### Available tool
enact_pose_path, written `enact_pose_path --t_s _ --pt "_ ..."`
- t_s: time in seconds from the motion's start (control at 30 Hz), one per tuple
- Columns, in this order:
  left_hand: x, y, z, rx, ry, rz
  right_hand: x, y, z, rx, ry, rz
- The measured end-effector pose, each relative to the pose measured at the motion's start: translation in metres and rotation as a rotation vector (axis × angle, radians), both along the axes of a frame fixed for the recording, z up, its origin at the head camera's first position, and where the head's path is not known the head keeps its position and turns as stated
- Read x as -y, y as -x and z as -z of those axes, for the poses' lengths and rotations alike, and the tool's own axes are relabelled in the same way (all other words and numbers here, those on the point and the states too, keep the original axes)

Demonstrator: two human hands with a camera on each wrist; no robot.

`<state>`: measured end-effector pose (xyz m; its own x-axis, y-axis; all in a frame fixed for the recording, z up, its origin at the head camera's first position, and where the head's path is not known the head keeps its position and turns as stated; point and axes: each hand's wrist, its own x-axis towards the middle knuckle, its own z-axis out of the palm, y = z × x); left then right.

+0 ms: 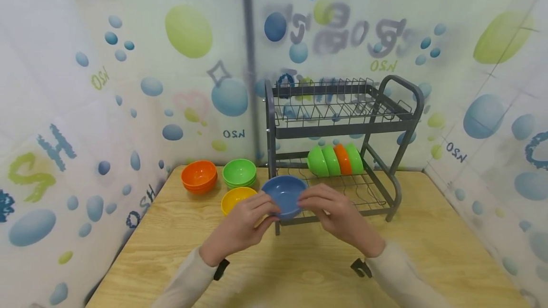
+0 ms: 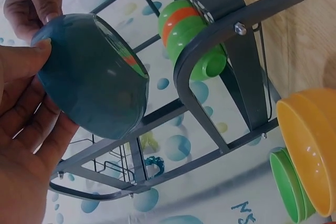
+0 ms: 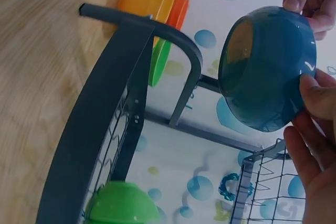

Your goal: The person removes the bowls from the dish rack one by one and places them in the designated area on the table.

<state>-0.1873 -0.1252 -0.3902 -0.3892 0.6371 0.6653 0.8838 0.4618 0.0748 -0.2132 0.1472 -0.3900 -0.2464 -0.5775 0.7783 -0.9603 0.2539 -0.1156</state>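
Note:
A blue bowl is held up in front of the dish rack, its inside tilted toward the head camera. My left hand pinches its left rim, thumb below and fingers over the edge. On the opposite rim, my right hand grips it the same way. Both wrist views show the rounded side of the blue bowl between the two hands. On the rack's lower tier, several green bowls and an orange bowl stand on edge in a row.
Left of the rack, stacked orange bowls, stacked green bowls and a yellow bowl sit on the wooden table. The rack's upper tier is a wire grid. A patterned curtain hangs behind and beside the table.

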Motion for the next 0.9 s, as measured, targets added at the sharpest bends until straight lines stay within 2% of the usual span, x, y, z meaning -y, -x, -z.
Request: enact_pose_path --t_s 0.1,0.33,0.43,0.53,0.63,0.7,0.8,0.9 --pt "0.005 -0.001 0.000 -0.006 0.005 -0.031 0.004 0.000 -0.001 0.073 0.045 0.029" --pt "0.023 -0.004 0.002 0.018 -0.029 -0.107 0.014 0.008 -0.004 0.309 0.090 0.230" --pt "0.031 -0.004 0.003 0.016 -0.046 -0.126 0.018 0.015 -0.006 0.413 0.111 0.290" --pt "0.041 -0.003 0.003 0.014 -0.057 -0.151 0.023 0.022 -0.008 0.579 0.154 0.287" --pt "0.051 0.000 0.006 0.014 -0.068 -0.182 0.030 0.031 -0.010 0.765 0.213 0.250" --pt "0.059 0.004 0.009 0.004 -0.079 -0.202 0.034 0.037 -0.012 0.852 0.241 0.227" --pt "0.072 0.009 0.014 -0.017 -0.083 -0.249 0.043 0.046 -0.015 0.933 0.278 0.195" --pt "0.083 0.013 0.021 -0.036 -0.093 -0.286 0.052 0.054 -0.018 0.965 0.302 0.188"
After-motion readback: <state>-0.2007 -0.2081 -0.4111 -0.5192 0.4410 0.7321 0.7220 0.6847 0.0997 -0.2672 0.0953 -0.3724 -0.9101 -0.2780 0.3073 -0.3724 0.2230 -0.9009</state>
